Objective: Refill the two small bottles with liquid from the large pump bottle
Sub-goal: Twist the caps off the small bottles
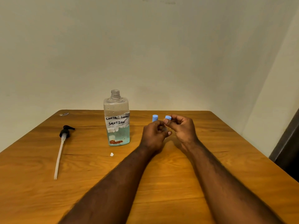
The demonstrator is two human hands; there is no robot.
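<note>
— Label?
— Tape on the large bottle [116, 118] reads "CONTACT LENS SOLUTION"; it stands open at my eleven o'clock, pump [62, 143] lying at ten.
— Hands?
— At twelve: my right hand [181, 128] pinches a blue cap [168, 117]; my left hand [153, 135] grips a small bottle [165, 130], mostly hidden; second blue cap [155, 118] just behind.

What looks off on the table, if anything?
No spill shows. The pump lies flat on the table, left of the open large bottle, whose taped label is ragged below. A small white scrap lies before it.
</note>
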